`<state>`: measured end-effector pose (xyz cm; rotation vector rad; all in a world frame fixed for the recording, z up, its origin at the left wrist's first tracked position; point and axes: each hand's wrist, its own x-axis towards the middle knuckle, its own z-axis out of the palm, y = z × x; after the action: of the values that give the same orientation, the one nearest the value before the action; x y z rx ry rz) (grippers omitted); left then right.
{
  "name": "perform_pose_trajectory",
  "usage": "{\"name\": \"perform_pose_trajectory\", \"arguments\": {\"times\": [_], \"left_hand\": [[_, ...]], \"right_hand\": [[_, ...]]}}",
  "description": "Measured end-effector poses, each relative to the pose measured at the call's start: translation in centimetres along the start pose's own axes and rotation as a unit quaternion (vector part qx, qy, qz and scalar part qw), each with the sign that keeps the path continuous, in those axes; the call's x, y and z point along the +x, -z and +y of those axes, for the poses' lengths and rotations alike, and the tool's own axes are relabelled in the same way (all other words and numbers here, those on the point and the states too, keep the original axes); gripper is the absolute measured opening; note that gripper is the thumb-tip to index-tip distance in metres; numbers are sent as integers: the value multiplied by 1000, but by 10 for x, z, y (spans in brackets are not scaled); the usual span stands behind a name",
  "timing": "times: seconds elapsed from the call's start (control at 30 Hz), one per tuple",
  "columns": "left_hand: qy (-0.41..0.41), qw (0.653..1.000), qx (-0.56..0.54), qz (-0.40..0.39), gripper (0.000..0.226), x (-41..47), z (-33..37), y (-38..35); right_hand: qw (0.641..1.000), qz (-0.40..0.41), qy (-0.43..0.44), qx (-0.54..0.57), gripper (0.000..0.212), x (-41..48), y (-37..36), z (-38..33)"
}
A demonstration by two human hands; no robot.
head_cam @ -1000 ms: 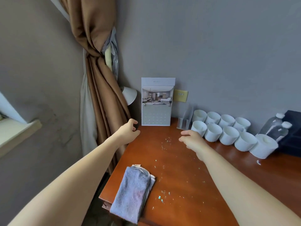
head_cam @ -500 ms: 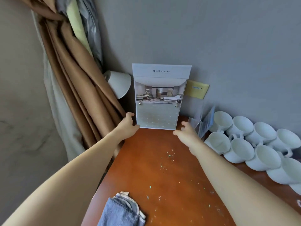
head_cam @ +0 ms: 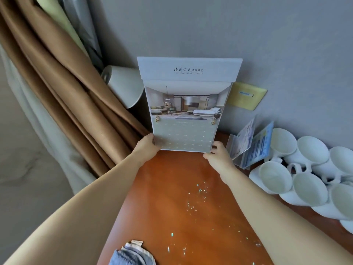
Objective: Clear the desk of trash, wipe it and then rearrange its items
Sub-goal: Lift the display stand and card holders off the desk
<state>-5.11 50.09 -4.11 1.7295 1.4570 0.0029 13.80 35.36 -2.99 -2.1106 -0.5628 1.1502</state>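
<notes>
Leaflets [head_cam: 260, 148] in clear holder [head_cam: 233, 148] between calendar [head_cam: 186, 115] and cups [head_cam: 309, 186]

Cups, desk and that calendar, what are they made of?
The cups look like glazed ceramic: they are white, smooth and thick-walled, with a soft shine. The desk looks like varnished wood, or maybe a wood-look layer: it is reddish brown and glossy, with faint grain streaks. The calendar seems to be stiff card with printed paper pages: it is flat and sharp-edged, with hardly any shine.

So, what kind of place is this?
Probably a hotel room: the calendar bears a hotel group's name and a bedroom photo, and many identical white cups sit by the wall on the desk.
</notes>
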Motion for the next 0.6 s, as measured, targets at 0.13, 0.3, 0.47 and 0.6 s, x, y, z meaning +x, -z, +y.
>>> {"name": "perform_pose_trajectory", "arguments": {"times": [0.13,0.3,0.47,0.6], "left_hand": [[-17,999,-48,13,19,-9,-4,2],[-41,998,-52,10,20,-38,-20,7],[-50,997,-57,10,19,-77,-36,31],[-58,997,-52,30,15,-118,-52,56]], "right_hand": [[1000,10,8,-3,38,-5,1,-2],[1000,14,13,0,35,-27,-2,2],[1000,7,15,13,38,-62,-14,-4],[999,-2,38,5,31,-96,-30,-15]]}}
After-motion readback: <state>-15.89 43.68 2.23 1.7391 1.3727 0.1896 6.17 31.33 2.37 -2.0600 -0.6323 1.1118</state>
